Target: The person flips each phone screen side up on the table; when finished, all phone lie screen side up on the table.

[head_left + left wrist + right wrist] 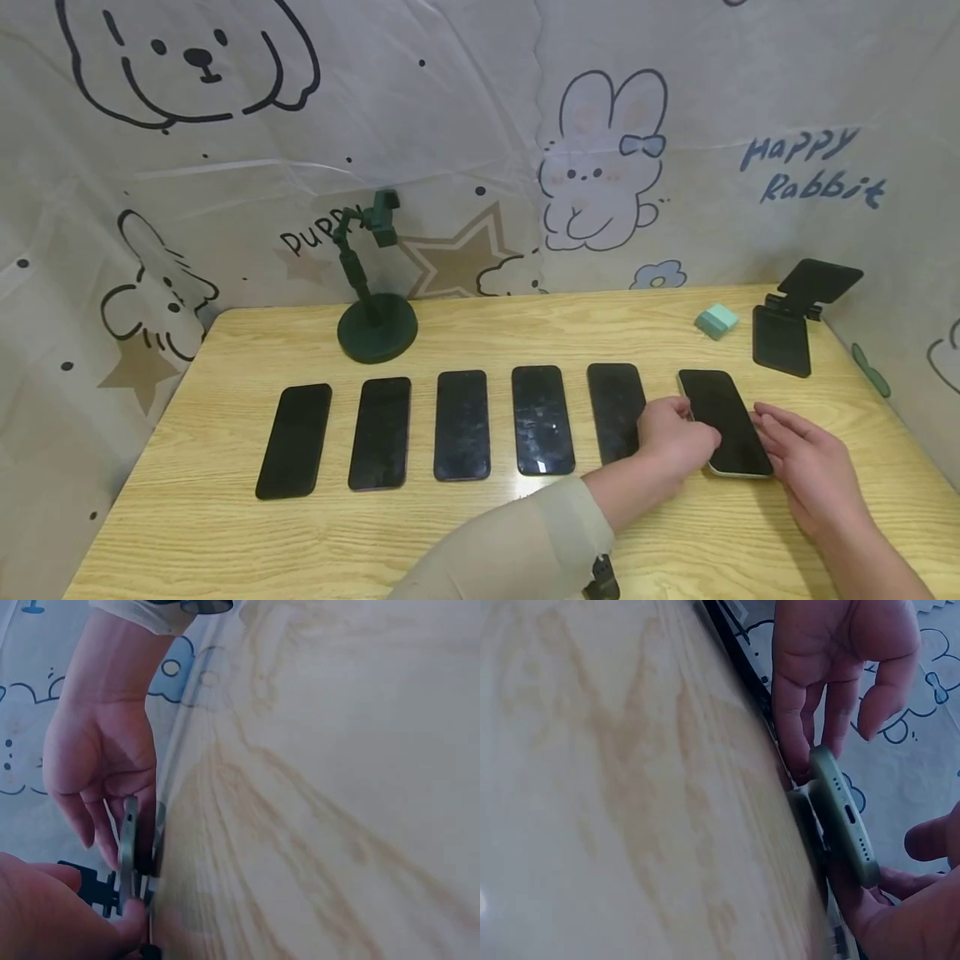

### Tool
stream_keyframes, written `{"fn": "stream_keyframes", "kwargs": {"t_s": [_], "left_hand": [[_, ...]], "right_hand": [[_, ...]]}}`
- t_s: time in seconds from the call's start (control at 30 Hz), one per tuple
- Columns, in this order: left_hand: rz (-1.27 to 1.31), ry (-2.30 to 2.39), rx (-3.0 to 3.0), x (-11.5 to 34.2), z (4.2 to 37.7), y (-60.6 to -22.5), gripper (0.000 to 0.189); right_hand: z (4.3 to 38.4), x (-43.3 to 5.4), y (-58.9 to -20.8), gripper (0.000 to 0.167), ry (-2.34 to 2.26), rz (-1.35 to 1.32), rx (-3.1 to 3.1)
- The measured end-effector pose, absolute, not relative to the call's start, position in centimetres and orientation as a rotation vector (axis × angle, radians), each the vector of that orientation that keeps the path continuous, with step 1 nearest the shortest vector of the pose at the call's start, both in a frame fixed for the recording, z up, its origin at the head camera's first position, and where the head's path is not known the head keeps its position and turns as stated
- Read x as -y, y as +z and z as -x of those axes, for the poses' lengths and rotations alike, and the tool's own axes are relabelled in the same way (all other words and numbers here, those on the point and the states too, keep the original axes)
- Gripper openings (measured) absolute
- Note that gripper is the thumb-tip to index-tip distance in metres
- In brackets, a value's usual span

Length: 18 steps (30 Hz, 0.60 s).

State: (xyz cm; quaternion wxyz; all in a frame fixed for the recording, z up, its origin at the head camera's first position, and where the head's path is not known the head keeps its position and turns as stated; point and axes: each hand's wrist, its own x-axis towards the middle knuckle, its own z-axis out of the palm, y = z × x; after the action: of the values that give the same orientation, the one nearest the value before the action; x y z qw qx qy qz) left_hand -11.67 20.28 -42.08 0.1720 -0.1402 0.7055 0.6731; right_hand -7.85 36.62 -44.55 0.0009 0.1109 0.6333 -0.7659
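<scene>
At the right end of a row of phones, my two hands hold a smartphone [726, 423] by its long edges, its dark screen up. The right wrist view shows its pale green frame and charging port, with a narrow gap over the table. My left hand [675, 442] grips the left edge, fingertips right at it and the thumb raised over the screen. On the opposite edge are the fingers of my right hand [813, 467], some reaching under the phone [847, 825]. The right thumb stands off the screen in the right wrist view.
Several dark phones lie in a row leftward, the nearest phone [613, 408] partly behind my left hand. Behind them are a dark green stand [377, 327], a teal block [716, 321] and a black folding stand [782, 337]. A printed cloth [450, 125] hangs around the wooden table [225, 542].
</scene>
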Motion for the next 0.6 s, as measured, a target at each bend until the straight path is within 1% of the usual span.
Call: {"fn": "stream_keyframes", "kwargs": {"t_s": [0.27,0.3,0.4,0.47,0.6], "left_hand": [[0.372,1.889,-2.032,-20.59,11.23,-41.67,0.058],[0.367,1.889,-2.033,-20.59,11.19,-41.66,0.059],[0.365,1.886,-2.037,-20.52,11.13,-41.69,0.06],[0.36,1.884,-2.046,-20.48,11.12,-41.69,0.061],[0.328,1.871,-2.068,-20.5,10.99,-41.68,0.066]], "right_hand": [[8.19,-36.56,-44.1,0.018,-2.3,-0.431,-2.068],[8.24,-36.52,-44.08,0.023,-2.281,-0.435,-2.088],[8.39,-36.33,-44.05,0.047,-2.204,-0.441,-2.156],[8.47,-36.19,-44.09,0.06,-2.148,-0.44,-2.207],[8.51,-36.13,-44.33,0.06,-2.156,-0.429,-2.205]]}}
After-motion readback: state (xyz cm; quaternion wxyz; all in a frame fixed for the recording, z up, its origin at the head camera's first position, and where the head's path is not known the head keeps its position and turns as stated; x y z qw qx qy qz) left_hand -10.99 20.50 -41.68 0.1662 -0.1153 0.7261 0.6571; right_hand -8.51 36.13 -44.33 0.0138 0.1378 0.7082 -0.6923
